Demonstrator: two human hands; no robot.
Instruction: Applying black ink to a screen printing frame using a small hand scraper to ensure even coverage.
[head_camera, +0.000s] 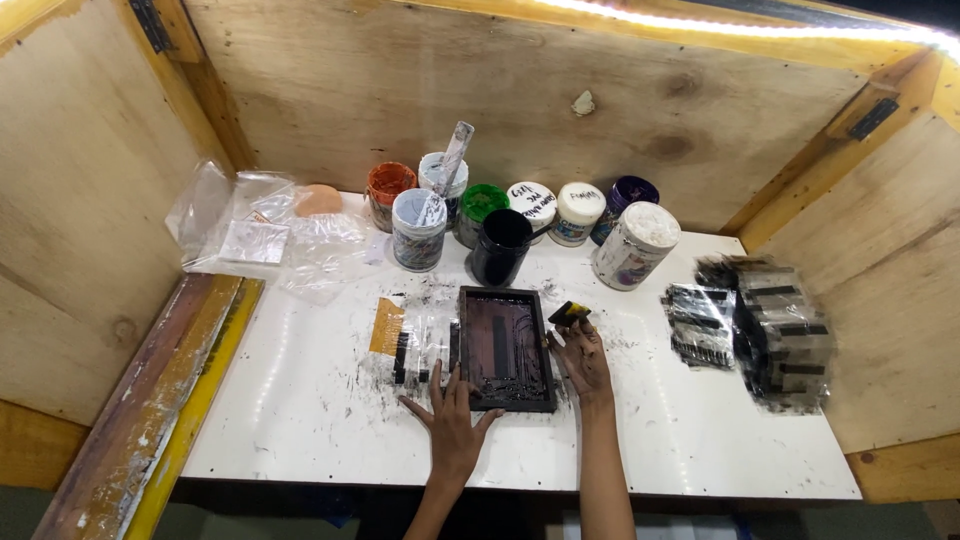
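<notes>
A small dark screen-printing frame lies flat on the white, ink-smeared tabletop. My left hand rests open, fingers spread, on the table at the frame's near left corner, touching its edge. My right hand sits against the frame's right side and grips a small black and yellow squeegee. To the left of the frame lies a clear plastic piece with an orange-yellow strip and black print.
Several ink jars stand in a row at the back, a black cup in front of them. Stacks of printed clear packets lie at the right. Crumpled plastic bags sit at back left. Plywood walls enclose the table.
</notes>
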